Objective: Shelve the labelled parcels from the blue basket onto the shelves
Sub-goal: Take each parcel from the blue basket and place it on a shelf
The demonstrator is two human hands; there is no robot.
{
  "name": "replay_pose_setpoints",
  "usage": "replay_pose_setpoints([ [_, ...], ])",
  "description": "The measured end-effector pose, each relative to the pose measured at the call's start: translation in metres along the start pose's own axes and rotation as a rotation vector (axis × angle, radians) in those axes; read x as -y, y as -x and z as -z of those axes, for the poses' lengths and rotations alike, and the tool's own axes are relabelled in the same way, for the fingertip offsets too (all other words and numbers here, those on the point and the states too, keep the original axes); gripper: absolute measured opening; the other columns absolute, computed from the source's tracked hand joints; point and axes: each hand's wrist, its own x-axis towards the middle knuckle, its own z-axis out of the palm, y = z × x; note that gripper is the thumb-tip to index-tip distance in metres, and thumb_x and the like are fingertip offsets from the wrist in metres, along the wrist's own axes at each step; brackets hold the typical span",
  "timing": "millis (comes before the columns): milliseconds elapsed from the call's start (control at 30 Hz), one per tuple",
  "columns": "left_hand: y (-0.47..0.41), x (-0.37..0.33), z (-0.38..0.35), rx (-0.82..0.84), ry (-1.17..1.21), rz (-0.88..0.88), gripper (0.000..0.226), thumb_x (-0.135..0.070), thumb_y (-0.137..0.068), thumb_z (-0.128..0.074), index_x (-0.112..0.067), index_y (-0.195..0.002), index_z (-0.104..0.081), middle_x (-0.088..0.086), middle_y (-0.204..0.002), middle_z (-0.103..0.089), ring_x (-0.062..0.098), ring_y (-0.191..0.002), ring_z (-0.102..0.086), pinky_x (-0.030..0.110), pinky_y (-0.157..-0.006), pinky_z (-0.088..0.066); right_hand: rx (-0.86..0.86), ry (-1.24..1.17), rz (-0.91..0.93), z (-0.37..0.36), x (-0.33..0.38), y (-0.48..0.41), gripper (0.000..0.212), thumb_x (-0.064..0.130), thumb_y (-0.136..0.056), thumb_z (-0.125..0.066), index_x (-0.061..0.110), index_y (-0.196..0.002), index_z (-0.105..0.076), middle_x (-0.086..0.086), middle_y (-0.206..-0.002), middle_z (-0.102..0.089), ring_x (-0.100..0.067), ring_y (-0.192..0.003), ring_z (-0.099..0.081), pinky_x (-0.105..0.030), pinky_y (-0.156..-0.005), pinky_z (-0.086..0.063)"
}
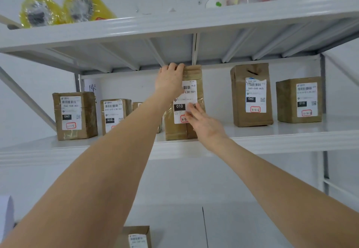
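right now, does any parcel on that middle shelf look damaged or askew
Yes: the tall parcel right of the held parcel has a dark tear near its top and a ragged upper label edge.

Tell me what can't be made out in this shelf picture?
Head view:
- Tall parcel: red-circled code on its label half covered by the right hand; left hand covers the label's corner.
- Small parcel: mostly hidden behind the left forearm.
- Bottom parcel: cut off by the frame's lower edge.
- Blue basket: out of view.
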Motion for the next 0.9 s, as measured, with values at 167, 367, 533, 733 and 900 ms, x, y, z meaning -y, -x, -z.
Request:
replay_pose_setpoints([
  [167,-0.005,0.002,-0.01,0.001,0.01,0.009,0.075,-0.022,-0.081,-0.07,-0.017,-0.144,-0.029,0.008,-0.141,-0.04,0.031,-0.13,-0.036,0.037,-0.108,-0.03,0.03,-0.016,-0.03,-0.008,-0.001,-0.01,0.064,-0.007,-0.09,-0.034,0.016,-0.149,-0.024,0.004,-0.16,0.006,-0.018,-0.148,0.006,-0.04,-0.105,-0.04],
  [367,-0.012,0.007,-0.023,-0.003,0.029,0.021,0.073,-0.019,-0.082,-0.068,-0.018,-0.144,-0.029,0.008,-0.14,-0.04,0.03,-0.129,-0.036,0.037,-0.106,-0.032,0.044,-0.031,-0.046,-0.02,-0.005,-0.023,0.06,-0.005,-0.09,-0.034,0.016,-0.147,-0.029,0.004,-0.16,0.003,-0.019,-0.147,0.005,-0.043,-0.107,-0.039],
  [533,-0.02,0.012,-0.036,0.005,0.021,0.016,0.072,-0.019,-0.084,-0.067,-0.017,-0.144,-0.028,0.007,-0.141,-0.039,0.03,-0.131,-0.034,0.037,-0.107,-0.031,0.073,-0.037,-0.058,-0.027,-0.008,-0.036,0.059,-0.005,-0.091,-0.032,0.015,-0.147,-0.03,0.004,-0.16,0.003,-0.019,-0.147,0.005,-0.041,-0.111,-0.034],
  [733,-0.029,0.02,-0.052,0.035,0.041,0.017,0.071,-0.014,-0.084,-0.064,-0.017,-0.145,-0.027,0.008,-0.144,-0.035,0.03,-0.132,-0.032,0.036,-0.109,-0.028,0.095,-0.047,-0.078,-0.032,-0.01,-0.052,0.054,0.0,-0.091,-0.037,0.015,-0.143,-0.037,-0.001,-0.156,-0.008,-0.021,-0.144,-0.008,-0.041,-0.102,-0.039],
  [900,-0.038,0.026,-0.067,0.049,0.058,0.021,0.069,-0.01,-0.085,-0.062,-0.018,-0.145,-0.027,0.008,-0.144,-0.034,0.031,-0.131,-0.032,0.036,-0.106,-0.03,0.129,-0.045,-0.086,-0.039,-0.014,-0.062,0.054,0.001,-0.092,-0.037,0.017,-0.143,-0.037,-0.001,-0.156,-0.006,-0.021,-0.144,-0.007,-0.042,-0.104,-0.038],
])
